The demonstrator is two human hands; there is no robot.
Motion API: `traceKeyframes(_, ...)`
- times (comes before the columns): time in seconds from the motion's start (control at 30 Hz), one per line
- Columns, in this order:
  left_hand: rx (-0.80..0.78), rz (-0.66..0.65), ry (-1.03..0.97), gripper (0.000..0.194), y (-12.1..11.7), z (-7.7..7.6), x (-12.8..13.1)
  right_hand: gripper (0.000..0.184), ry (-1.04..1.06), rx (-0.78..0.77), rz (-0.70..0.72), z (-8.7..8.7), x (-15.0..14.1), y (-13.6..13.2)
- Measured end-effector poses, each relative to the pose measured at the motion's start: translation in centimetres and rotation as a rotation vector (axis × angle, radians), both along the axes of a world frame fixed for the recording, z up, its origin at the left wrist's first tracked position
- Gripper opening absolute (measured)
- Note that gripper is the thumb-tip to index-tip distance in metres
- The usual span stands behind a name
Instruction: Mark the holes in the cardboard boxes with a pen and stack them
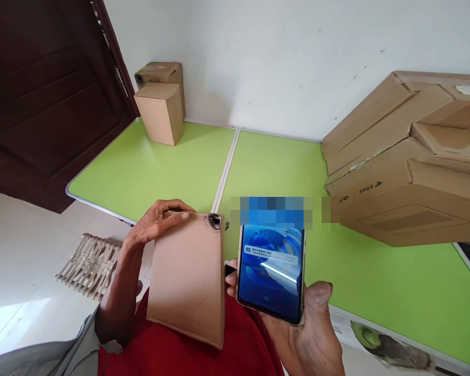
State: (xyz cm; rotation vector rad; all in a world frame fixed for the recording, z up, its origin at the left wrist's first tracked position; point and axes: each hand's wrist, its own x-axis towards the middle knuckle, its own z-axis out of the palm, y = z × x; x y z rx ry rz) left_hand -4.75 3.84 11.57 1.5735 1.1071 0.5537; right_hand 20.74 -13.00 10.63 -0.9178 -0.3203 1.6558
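My left hand point(160, 220) grips the upper left edge of a brown cardboard box point(186, 277), its thumb lying across the top. A dark, ragged hole point(214, 221) marks the box's upper right corner. The box is held upright over my lap, close to the table's front edge. To its right, my right hand point(317, 318) holds a smartphone point(272, 274), fingers behind it and thumb beside its right edge. The phone's screen is lit blue with a notification bar across it. Part of the picture around the phone's top is pixelated.
A green folding table point(274, 162) stands against the white wall. Two small cardboard boxes point(156, 112) stand at its back left, and large cardboard boxes point(379, 172) lean at the right. A woven stool point(89, 266) is on the floor at left, near a dark door point(43, 94).
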Motion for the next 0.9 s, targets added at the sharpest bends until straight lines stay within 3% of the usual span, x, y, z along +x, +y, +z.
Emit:
traceKeyframes(0.4, -0.005, -0.004, 0.011, 0.049, 0.2, -0.3, 0.2, 0.076, 0.000, -0.040, 0.008, 1.0, -0.3, -0.8)
traceKeyframes(0.53, -0.005, 0.002, 0.009, 0.049, 0.2, -0.2, 0.5, 0.070, 0.025, -0.120, -0.061, 0.8, 0.1, -0.3)
traceKeyframes(0.67, -0.006, 0.019, 0.020, 0.050, 0.1, 0.0, 0.5, 0.058, -0.062, -0.175, -0.184, -1.4, 1.6, 0.6)
traceKeyframes(0.9, -0.021, 0.026, 0.009, 0.050, 0.0, 0.0, 0.6, 0.068, -0.258, -0.226, -0.313, -5.6, 4.5, 1.7)
